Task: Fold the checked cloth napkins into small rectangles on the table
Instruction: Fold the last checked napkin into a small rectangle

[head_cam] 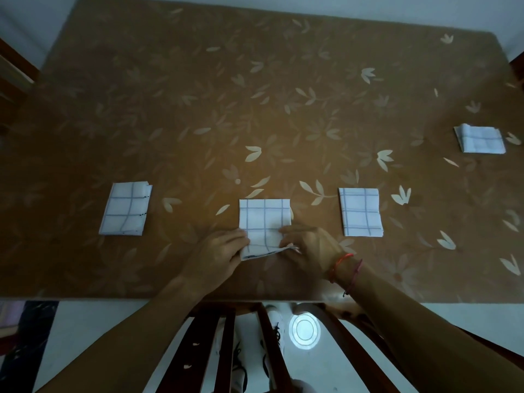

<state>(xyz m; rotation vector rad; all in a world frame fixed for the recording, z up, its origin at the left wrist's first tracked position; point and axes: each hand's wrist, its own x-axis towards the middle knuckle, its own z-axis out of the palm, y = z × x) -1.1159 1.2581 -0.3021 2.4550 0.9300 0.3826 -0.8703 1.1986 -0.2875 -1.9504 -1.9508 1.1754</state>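
Several white napkins with blue check lines lie on the brown floral table (255, 95). The middle napkin (264, 219) is folded small, and both hands are at its near edge. My left hand (218, 256) holds its near left corner, thumb on top. My right hand (310, 245) pinches the near right corner, where a layer lifts slightly. A folded napkin (126, 209) lies to the left, another folded napkin (360, 211) to the right, and a third folded napkin (480, 139) sits far right.
The table's near edge (113, 298) runs just below my wrists. A dark wooden chair (255, 344) stands under it in front of me. Another chair (11, 78) is at the far left edge. Red string bracelets circle my right wrist.
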